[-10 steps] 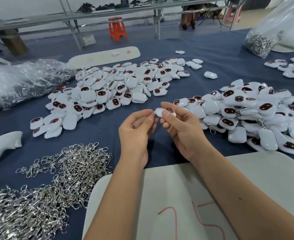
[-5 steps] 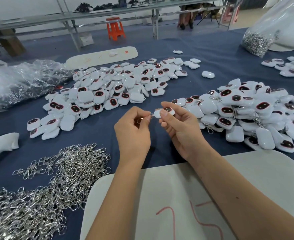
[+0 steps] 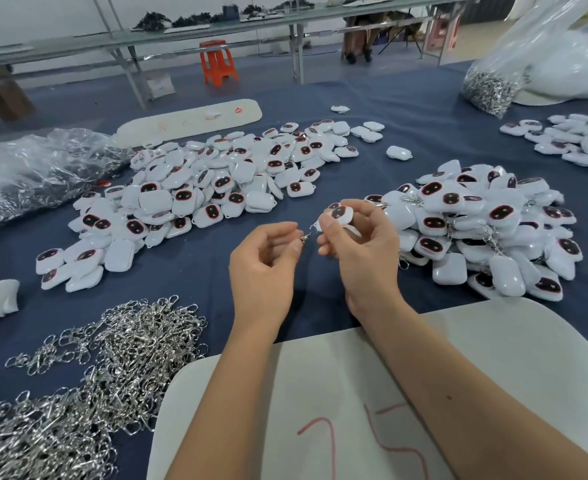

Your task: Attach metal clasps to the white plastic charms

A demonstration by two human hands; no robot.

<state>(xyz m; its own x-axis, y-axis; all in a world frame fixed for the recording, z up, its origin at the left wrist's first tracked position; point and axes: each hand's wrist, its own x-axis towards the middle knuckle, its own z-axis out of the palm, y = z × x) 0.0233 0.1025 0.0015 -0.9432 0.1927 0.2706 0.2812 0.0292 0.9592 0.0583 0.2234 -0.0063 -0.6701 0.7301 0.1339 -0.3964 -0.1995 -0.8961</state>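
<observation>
Bare forearms, sleeveless, ringless hands [image 3: 315, 258]

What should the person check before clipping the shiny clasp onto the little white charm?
1. Small white plastic charm with the dark oval face gripped by the right hand: ok.
2. Small silver metal clasp pinched by the left hand: ok.
3. Clasp tip meets the charm's loop: not ok, a small gap shows.
4. Clasp open: cannot tell, too small.
5. More clasps ready in the silver heap of metal clasps: ok.
6. Heap of white charms with clasps on near the right hand for dropping off: ok.
</observation>
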